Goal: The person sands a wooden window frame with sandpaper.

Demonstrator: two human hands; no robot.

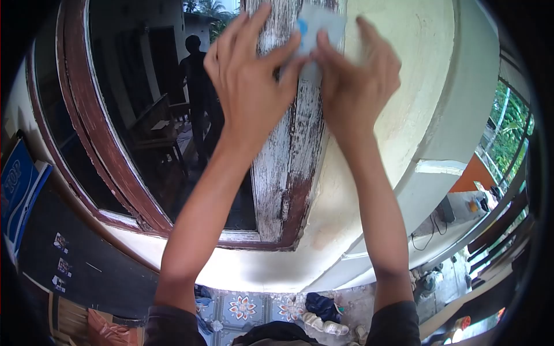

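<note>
Both hands are raised at the top of the view, in front of the window frame. Between them is a small pale sheet [330, 23] with a blue mark, which looks like the back of sandpaper. My left hand [248, 75] pinches its lower left edge, the other fingers bent upward. My right hand [358, 81] has its thumb on the lower part of the sheet; its fingers, somewhat blurred, curl to the right. Behind the hands runs the wooden window frame [271, 190], its paint worn to patchy white, with brown left at the lower corner.
Dark window glass [138, 86] at the left reflects a person's silhouette. A cream wall [415, 75] is on the right. Below are floor tiles [242, 308] with flower patterns, shoes [323, 326] and a dark cloth bundle [322, 305]. A blue box [20, 184] stands far left.
</note>
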